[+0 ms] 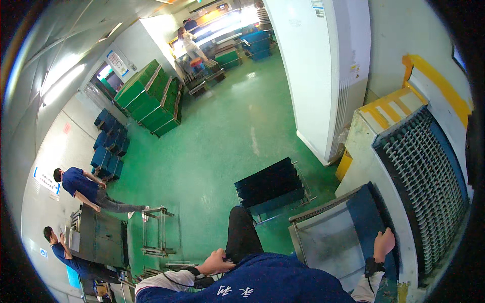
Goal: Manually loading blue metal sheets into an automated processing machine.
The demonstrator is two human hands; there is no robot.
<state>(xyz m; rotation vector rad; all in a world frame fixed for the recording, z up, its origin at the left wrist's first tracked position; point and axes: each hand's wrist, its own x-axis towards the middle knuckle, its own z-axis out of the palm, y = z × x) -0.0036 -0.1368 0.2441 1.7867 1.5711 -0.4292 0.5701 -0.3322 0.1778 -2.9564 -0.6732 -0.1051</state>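
Observation:
My right hand (384, 245) is closed at the right side of a dark blue panel (365, 218), which stands against the right end of a metal-framed tray (323, 233) with a grey surface. My left hand (215, 263) is held in front of my body beside my dark-trousered knee, its fingers curled inward; whatever they may hold is hidden. Dark bands with thin cords circle both wrists. Ahead of my knee, a rack of dark blue slanted panels (270, 182) stands on the green floor.
At right is a machine with a conveyor of many small rollers (427, 187), beside a tall white cabinet (318, 76). Green crates (151, 98) and blue bins (107, 159) are stacked at left. Two people (83, 187) work near a grey cart (103, 235); a metal stand (158, 230) is closer.

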